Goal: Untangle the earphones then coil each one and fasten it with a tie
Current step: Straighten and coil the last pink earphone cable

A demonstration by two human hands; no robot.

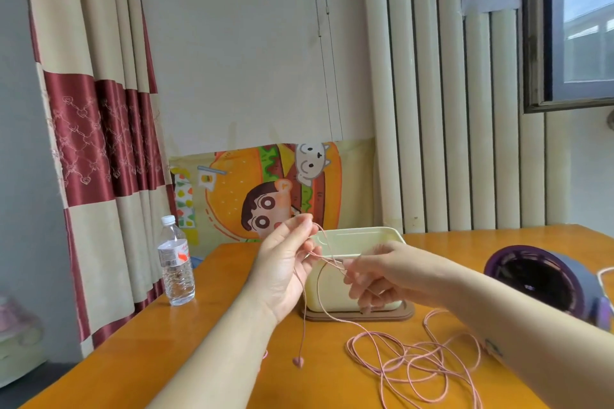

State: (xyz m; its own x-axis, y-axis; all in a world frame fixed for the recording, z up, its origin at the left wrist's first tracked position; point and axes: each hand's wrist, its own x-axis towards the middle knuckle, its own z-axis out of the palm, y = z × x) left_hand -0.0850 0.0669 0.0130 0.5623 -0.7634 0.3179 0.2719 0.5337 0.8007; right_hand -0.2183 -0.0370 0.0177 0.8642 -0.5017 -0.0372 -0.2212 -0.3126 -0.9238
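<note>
Pink earphone cable (pixel 415 362) lies in a loose tangle on the orange table (pixel 206 335), at the front right. One strand runs up to my hands, which are raised over the table. My left hand (pixel 285 262) is palm up, and the cable loops over its fingertips. A short end with a heart-shaped earbud (pixel 298 361) hangs down from it to the table. My right hand (pixel 378 272) is blurred; it pinches the strand just right of my left hand. No tie is visible.
A cream plastic box (pixel 358 239) on a brown base stands behind my hands. A water bottle (pixel 175 262) stands at the table's left edge. A purple round device (pixel 545 279) lies at the right. A curtain hangs to the left.
</note>
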